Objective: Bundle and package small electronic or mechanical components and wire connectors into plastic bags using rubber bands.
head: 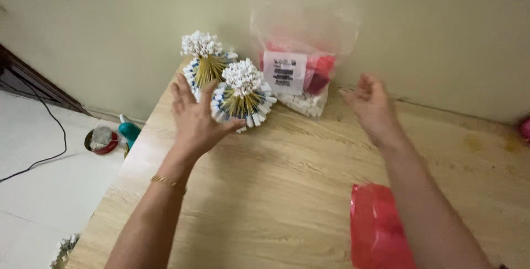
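On table (265, 191) | clear bag (301, 53): red, white pieces | left hand (193, 117) touching bundle (243, 95)

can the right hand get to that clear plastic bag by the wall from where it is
Probably yes: the right hand hangs open just beside the clear plastic bag, with nothing between them.

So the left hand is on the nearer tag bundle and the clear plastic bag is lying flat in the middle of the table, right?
Not quite. The left hand does touch the nearer tag bundle, but the clear plastic bag stands propped against the wall at the back edge of the wooden table, not flat in the middle. The head view shows this.
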